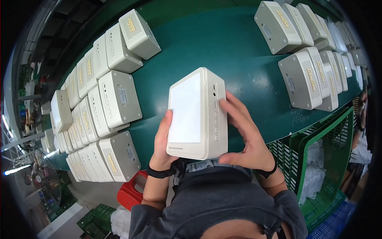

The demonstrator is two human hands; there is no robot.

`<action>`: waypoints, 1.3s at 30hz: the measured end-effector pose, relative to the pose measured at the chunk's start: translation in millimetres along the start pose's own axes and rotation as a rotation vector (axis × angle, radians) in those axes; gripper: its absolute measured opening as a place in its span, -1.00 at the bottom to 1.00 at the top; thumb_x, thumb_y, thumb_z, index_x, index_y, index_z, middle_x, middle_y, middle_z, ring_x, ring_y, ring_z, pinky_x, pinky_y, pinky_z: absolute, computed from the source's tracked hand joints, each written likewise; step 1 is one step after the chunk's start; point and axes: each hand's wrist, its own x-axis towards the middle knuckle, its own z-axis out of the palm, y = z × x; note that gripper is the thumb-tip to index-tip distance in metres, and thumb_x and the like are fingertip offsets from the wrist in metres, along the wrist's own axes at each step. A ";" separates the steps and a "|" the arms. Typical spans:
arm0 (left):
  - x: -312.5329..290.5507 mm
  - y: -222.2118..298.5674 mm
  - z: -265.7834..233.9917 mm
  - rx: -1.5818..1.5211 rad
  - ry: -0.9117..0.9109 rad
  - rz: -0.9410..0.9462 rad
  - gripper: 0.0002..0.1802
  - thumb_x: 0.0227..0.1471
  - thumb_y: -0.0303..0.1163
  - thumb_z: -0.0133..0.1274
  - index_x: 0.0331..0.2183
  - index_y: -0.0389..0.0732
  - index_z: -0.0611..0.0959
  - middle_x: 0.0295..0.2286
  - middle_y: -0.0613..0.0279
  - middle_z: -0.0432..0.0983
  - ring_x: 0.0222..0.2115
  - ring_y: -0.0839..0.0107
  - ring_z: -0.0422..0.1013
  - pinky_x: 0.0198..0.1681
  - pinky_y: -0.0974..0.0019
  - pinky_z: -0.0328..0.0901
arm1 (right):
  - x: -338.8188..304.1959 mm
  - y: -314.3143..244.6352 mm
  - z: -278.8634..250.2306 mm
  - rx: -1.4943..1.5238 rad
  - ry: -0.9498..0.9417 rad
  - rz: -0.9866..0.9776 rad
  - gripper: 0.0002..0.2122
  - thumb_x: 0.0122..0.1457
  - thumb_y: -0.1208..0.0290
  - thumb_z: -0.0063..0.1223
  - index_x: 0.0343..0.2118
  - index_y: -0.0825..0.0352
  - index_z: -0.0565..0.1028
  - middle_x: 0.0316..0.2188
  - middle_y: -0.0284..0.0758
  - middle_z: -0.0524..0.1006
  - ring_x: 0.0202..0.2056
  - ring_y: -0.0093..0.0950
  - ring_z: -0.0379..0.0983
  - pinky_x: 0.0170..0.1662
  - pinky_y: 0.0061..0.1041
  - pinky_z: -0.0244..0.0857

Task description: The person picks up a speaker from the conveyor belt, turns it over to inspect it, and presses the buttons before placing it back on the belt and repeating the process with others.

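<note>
I hold a cream box-shaped speaker (197, 115) upright in front of my chest, over the near edge of a green conveyor belt (223, 51). Its smooth white front panel faces me and a row of buttons runs down its right side. My left hand (162, 141) grips the left edge and lower corner. My right hand (244, 133) wraps the right side, fingers lying on the button row. Both wrists wear black straps.
Rows of identical cream speakers (101, 103) stand packed on the belt at my left, more speakers (308, 75) at the far right. A green plastic crate (324, 159) with clear bags sits at my right. A red stool (131, 193) is below left.
</note>
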 end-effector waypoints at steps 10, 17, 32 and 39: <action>-5.8 -7.5 8.8 0.204 0.116 0.082 -0.38 0.26 -0.03 -0.36 0.12 -0.33 0.28 -0.02 -0.01 0.40 -0.08 0.24 0.43 -0.01 0.24 0.33 | -5.5 1.9 -5.7 -0.608 -0.004 -0.233 -0.39 -0.04 0.12 0.28 0.06 0.34 0.41 0.19 -0.04 0.14 0.22 -0.01 0.05 0.18 -0.11 0.08; -11.5 -6.6 23.5 0.342 0.196 0.180 -0.36 0.26 0.01 -0.36 0.13 -0.32 0.24 -0.02 -0.01 0.39 -0.06 0.24 0.41 0.01 0.24 0.30 | -16.7 23.3 7.3 -0.218 0.090 -0.189 -0.38 -0.04 0.29 0.30 0.10 0.39 0.35 0.18 -0.06 0.19 0.21 -0.14 0.10 0.21 -0.24 0.03; -26.4 2.9 17.1 1.271 0.182 0.666 0.17 -0.07 0.44 -0.17 0.24 -0.32 -0.02 0.14 -0.09 0.09 0.19 0.12 0.00 0.22 0.16 -0.10 | -26.7 44.6 0.6 0.891 0.035 0.442 -0.21 0.08 -0.06 0.01 0.22 0.45 0.08 0.15 -0.06 0.25 0.09 -0.28 0.31 0.11 -0.35 0.21; -17.5 18.6 11.3 1.025 -0.021 0.734 0.21 -0.31 0.41 0.12 0.14 -0.37 0.25 -0.09 0.03 0.32 -0.04 0.23 0.29 0.05 0.23 0.17 | -42.0 50.1 1.1 1.210 -0.128 0.623 -0.27 0.19 -0.12 -0.17 0.22 0.43 0.10 0.11 -0.06 0.32 0.10 -0.29 0.32 0.13 -0.33 0.21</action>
